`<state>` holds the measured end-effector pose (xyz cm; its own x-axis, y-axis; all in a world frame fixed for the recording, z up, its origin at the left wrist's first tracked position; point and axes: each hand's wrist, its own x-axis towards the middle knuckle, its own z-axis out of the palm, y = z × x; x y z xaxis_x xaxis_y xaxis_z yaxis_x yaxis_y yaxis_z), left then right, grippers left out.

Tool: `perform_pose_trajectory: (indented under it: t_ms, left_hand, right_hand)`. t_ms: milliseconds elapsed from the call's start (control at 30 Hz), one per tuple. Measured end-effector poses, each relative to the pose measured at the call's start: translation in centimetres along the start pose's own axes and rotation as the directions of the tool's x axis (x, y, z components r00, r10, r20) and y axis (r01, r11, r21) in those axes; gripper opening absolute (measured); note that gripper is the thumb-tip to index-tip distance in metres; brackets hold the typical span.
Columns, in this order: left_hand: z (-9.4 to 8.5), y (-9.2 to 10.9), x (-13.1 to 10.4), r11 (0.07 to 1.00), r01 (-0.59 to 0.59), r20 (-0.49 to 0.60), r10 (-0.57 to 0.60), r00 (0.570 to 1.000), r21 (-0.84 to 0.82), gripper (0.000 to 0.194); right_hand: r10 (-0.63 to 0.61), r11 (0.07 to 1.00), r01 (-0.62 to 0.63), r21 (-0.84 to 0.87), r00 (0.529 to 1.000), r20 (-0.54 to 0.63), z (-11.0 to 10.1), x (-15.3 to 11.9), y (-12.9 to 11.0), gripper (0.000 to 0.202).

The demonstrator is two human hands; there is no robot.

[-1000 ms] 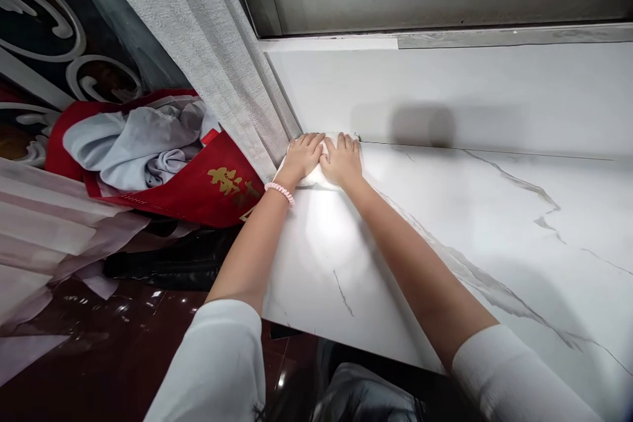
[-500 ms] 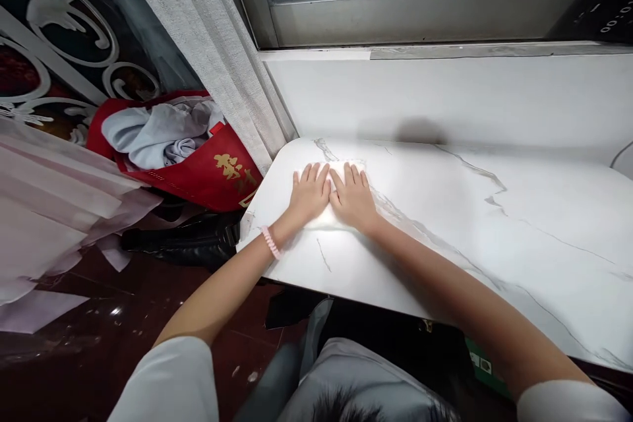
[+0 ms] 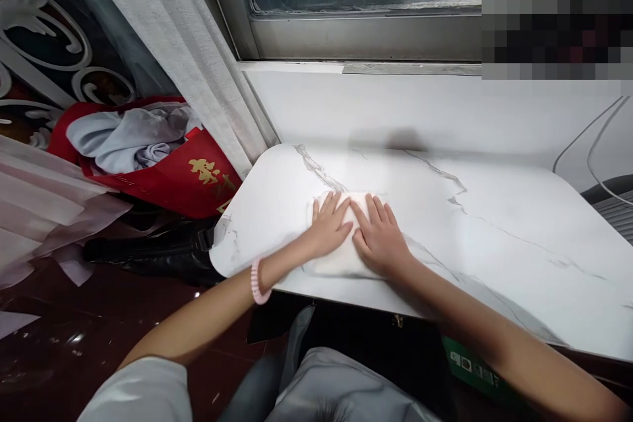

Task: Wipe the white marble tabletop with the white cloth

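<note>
A white folded cloth [image 3: 341, 266] lies flat on the white, grey-veined tabletop [image 3: 499, 250]. My left hand [image 3: 327, 227] rests on its left part, palm down with fingers spread; a pink coiled band [image 3: 258, 282] circles that wrist. On the cloth's right part my right hand [image 3: 380, 234] also lies flat, fingers stretched toward the wall. The two hands nearly meet at the index fingertips. Much of the cloth is hidden under them.
Left of the table, a red bag [image 3: 168, 171] holds pale grey fabric [image 3: 131, 135], beside a curtain [image 3: 173, 46]. A black bag [image 3: 153, 250] lies below it. Behind the table is a window frame [image 3: 366, 37]. Cables [image 3: 593, 151] hang at the right.
Both hands and the cloth have come closer to the table's front edge and a little to the right. The camera view has shifted too. Both hands stay flat on the cloth.
</note>
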<state>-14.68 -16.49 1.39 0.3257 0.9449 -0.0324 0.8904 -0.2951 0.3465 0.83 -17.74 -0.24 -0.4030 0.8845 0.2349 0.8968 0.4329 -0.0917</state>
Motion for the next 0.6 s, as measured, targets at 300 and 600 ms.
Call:
perform_pose_trajectory:
  t_ms: [300,600]
  left_hand:
    - [-0.4,-1.8,13.7,0.996,-0.032,-0.219,0.05,0.974,0.083,0.048]
    - [0.2,-0.8,18.9,0.992,-0.025,-0.306,0.063,0.95,0.127,0.046]
  right_hand:
    - [0.116,0.993,-0.116,-0.012,0.993,0.016,1.8,11.8,7.1,0.055]
    - [0.156,0.988,-0.157,0.003,0.985,-0.076,2.5,15.0,10.8,0.053]
